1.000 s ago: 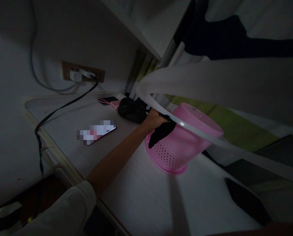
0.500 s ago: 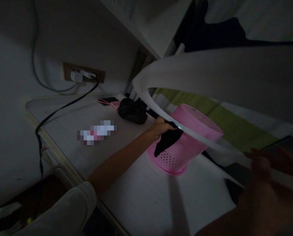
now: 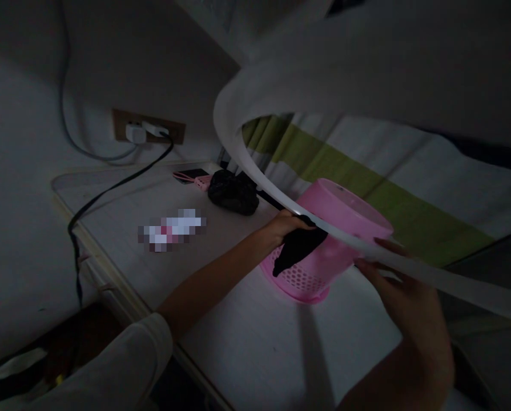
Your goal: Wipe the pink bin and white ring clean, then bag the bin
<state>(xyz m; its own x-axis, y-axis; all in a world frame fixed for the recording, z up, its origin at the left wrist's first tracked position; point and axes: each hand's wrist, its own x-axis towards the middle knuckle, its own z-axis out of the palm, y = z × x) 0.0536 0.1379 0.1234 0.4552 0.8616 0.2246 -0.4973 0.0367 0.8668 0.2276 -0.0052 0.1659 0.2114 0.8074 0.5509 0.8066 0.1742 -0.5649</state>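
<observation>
While facing a white desk (image 3: 229, 325) across the middle and bottom of the frame, looks out under a pale curved band (image 3: 232, 134) sweeping from upper centre to the right edge, toward a green-and-white curtain (image 3: 319, 162) at middle right. Finds a pink basket (image 3: 334, 262) standing on the desk right of centre, crossed in view by the band. Holds the right hand (image 3: 403, 291) just right of the basket, fingers parted and pointing up-left, partly covered by the band; cannot tell touching from nearly touching there. Pinches a black cloth (image 3: 298, 248) by its upper end between thumb and fingers of the left hand (image 3: 286, 225), in front of the basket's left side. Has the cloth's long axis slanting from that pinch down to a tip at lower left, well left of the right fingertips, with the left hand far nearer. Shows also a black bag (image 3: 233, 193) near frame centre, a lit, blurred screen (image 3: 173, 229) left of it, a wall socket (image 3: 178, 133) at upper left, and a small pink item (image 3: 202, 182) beside the bag.
</observation>
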